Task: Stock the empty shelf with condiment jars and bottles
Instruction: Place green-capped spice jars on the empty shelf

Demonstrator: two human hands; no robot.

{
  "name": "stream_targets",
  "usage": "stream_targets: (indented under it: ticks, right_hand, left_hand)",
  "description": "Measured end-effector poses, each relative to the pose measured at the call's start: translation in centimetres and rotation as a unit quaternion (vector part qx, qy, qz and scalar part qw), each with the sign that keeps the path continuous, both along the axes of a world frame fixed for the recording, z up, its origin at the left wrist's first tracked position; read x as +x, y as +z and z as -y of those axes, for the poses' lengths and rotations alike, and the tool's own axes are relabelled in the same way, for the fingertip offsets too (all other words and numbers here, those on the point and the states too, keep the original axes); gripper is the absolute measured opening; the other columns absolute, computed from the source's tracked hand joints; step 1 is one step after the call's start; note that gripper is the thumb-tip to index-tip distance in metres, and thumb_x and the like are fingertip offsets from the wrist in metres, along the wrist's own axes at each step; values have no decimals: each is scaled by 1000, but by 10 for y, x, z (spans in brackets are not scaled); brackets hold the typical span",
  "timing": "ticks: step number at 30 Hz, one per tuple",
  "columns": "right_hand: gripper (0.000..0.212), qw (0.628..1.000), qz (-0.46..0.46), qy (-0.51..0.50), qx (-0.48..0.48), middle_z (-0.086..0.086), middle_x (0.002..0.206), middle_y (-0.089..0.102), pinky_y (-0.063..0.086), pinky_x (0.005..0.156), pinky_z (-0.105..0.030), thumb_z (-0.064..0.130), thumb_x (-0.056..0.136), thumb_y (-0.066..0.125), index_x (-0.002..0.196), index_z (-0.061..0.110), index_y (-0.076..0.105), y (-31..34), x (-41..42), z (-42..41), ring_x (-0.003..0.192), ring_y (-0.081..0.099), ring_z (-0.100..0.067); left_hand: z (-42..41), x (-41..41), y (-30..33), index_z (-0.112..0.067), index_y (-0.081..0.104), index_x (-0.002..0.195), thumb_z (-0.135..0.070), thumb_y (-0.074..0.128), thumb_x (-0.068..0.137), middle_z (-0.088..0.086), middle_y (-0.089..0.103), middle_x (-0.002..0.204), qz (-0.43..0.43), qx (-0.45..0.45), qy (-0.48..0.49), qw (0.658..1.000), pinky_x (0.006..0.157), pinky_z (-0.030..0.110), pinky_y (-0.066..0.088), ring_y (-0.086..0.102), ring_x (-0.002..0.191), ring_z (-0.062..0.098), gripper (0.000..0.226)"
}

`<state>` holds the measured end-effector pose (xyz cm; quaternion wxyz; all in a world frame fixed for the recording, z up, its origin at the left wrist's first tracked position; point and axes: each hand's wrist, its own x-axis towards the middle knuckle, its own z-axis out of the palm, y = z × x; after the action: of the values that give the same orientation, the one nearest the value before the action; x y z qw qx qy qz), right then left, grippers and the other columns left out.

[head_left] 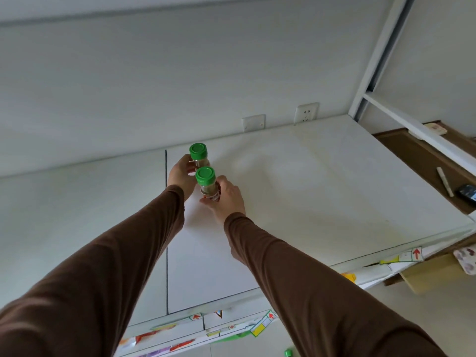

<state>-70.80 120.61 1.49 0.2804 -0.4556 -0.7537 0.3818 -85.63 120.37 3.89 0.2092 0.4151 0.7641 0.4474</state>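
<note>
Two small spice jars with green lids stand one behind the other on the white shelf top (309, 181), near its back left part. My left hand (180, 176) grips the far jar (198, 154) from the left. My right hand (228, 197) holds the near jar (206, 182) from the right and below; its red-and-white label shows between my fingers. The jars sit almost touching. Both arms wear brown sleeves and reach forward from the bottom of the view.
A dark seam (166, 228) divides the shelf top just left of the jars. Two wall sockets (306, 113) sit behind the shelf. Price tags with red arrows (416, 253) line the front edge. A white frame post (381, 55) rises at right. Another green lid (289, 353) shows below.
</note>
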Motion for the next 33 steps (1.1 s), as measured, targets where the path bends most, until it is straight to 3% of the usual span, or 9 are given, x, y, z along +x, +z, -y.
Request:
stream_targets:
  ticks: [3, 7, 11, 13, 18, 33]
  right_hand:
    - [55, 1000, 0, -11, 9, -8, 115, 62, 44, 89, -38, 36, 77, 79, 120, 14, 53, -2, -7, -10, 108, 51, -29]
    - [57, 1000, -6, -24, 12, -9, 112, 62, 45, 87, -39, 35, 73, 83, 118, 14, 54, -5, -13, -18, 107, 52, -30]
    - [57, 999, -18, -41, 8, -8, 108, 65, 48, 83, -40, 32, 68, 86, 112, 14, 54, -6, -20, -20, 105, 55, -32]
    - [55, 999, -21, -45, 7, -8, 105, 66, 49, 80, -40, 31, 67, 86, 108, 14, 53, -7, -22, -21, 102, 57, -32]
    - [50, 998, -21, -50, 9, -8, 99, 66, 48, 75, -41, 30, 67, 86, 101, 14, 53, -8, -27, -23, 96, 59, -33]
    - [42, 999, -3, -43, 2, -9, 99, 66, 51, 78, -41, 31, 73, 80, 101, 14, 54, -2, -30, -26, 95, 62, -32]
  left_hand:
    - [-3, -7, -1, -15, 61, 117, 3, 69, 80, -2, 70, 105, 30, 5, -19, 999, 87, 29, 51, 66, 100, 16, 42]
    - [3, -20, -6, -15, 61, 121, 3, 72, 83, 2, 70, 113, 113, 20, -43, 992, 95, 38, 54, 68, 102, 16, 44]
    - [15, -33, -15, -22, 63, 124, -17, 81, 79, 6, 70, 120, 147, 26, -43, 988, 100, 47, 52, 67, 110, 22, 49]
    - [18, -36, -18, -26, 64, 122, -26, 83, 73, 7, 69, 121, 152, 30, -39, 987, 101, 49, 51, 67, 111, 23, 52]
    - [23, -29, -14, -19, 63, 122, -12, 78, 82, 12, 67, 122, 150, 43, -37, 987, 102, 48, 50, 67, 111, 24, 43]
    - [42, -20, -10, -19, 62, 121, -10, 74, 86, 3, 67, 117, 119, 37, -12, 992, 99, 38, 52, 67, 106, 18, 37]
